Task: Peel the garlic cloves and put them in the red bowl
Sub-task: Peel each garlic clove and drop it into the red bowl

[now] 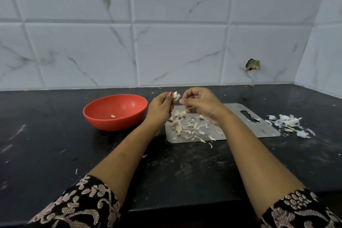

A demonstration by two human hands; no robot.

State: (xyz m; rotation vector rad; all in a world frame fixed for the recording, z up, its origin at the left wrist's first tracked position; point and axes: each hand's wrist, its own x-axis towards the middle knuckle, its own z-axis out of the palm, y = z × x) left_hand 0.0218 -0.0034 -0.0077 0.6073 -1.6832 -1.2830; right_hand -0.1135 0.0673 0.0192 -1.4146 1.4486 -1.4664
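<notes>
My left hand pinches a garlic clove at its fingertips, raised above the board. My right hand is closed just to the right of the clove, its fingertips gripping a thin strip of garlic skin. The red bowl stands to the left on the black counter with one peeled clove lying inside. Below my hands a steel cutting board carries several unpeeled cloves and scattered skins.
A heap of white garlic skins lies on the black counter right of the board. A tiled wall stands behind, with a broken hole at the right. The counter's front edge runs near my sleeves.
</notes>
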